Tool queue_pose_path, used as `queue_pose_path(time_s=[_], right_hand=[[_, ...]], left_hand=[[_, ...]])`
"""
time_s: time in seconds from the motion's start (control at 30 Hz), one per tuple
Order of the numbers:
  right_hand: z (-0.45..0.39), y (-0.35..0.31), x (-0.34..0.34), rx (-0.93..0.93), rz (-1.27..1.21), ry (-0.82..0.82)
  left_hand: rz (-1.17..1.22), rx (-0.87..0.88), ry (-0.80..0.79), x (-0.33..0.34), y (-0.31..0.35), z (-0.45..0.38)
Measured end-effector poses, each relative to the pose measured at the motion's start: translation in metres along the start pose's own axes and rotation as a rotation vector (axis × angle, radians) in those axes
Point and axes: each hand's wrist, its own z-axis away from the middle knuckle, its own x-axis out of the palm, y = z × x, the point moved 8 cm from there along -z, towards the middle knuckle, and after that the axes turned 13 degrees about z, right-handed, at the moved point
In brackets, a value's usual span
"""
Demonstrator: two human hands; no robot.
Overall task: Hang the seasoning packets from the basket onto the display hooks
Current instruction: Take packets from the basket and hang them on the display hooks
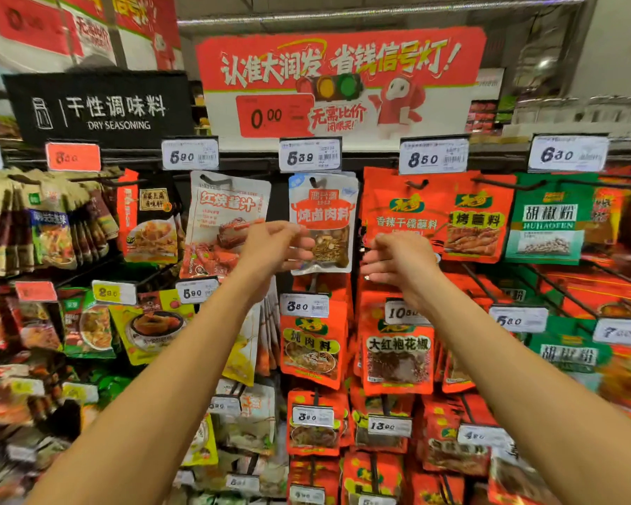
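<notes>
Hanging already on its hook (316,182), the white stew-spice packet (323,222) under the 5.39 price tag (310,154), top row of the display, between the pale braising-sauce packet (226,213) and the red dipping-powder packet (397,213). Touching its lower left edge, the left hand (274,246), fingers loosely curled beside and over the clear window; whether pinching the film or only steadying it, hard to tell. Hovering just beside the packet's lower right corner, the right hand (397,260), fingers loosely bent and relaxed, nothing in it. No basket in view.

Judging by the look: light, thin, soft pouch with loose dry spice inside, likely to swing on the hook and to buckle if squeezed mid-body. Glossy film, probably slippery under dry fingertips. Stiffest part likely the sealed top band round the punched hole, so best taken there with thumb and forefinger when threading onto a hook, second hand steadying the bottom edge to stop sway. Contents crushable; gentle pressure only over the window. Little risk of breakage, more of the hole tearing if tugged sideways, or of neighbouring packets getting knocked askew in so tight a row.
</notes>
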Motion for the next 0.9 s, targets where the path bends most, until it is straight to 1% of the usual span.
queue_pose_path(time_s=[0.17,0.33,0.43,0.53,0.6,0.67,0.7,0.8,0.9], right_hand=[[0.04,0.017,-0.046,0.018,-0.081,-0.038],[0.069,0.074,-0.097,0.085,-0.077,-0.051],[0.089,0.133,-0.116,0.175,-0.057,-0.075],[0.113,0.205,-0.126,0.325,-0.025,-0.106],[0.132,0.254,-0.13,0.447,-0.023,-0.138],[0.15,0.299,-0.13,0.574,-0.074,-0.184],[0.158,0.322,-0.133,0.623,-0.074,-0.18],[0.179,0.393,-0.146,0.728,0.045,-0.133],[0.214,0.473,-0.151,0.868,0.115,-0.122]], left_hand=[[0.158,-0.084,0.003,0.022,-0.013,0.058],[0.181,-0.183,0.048,0.044,-0.059,0.119],[0.163,-0.282,0.107,0.051,-0.11,0.155],[0.144,-0.439,0.193,0.058,-0.173,0.192],[0.138,-0.555,0.205,0.069,-0.213,0.217],[0.141,-0.67,0.192,0.081,-0.253,0.239],[0.137,-0.723,0.188,0.086,-0.274,0.249],[0.122,-0.877,0.196,0.092,-0.339,0.283],[0.126,-1.034,0.22,0.089,-0.409,0.326]])
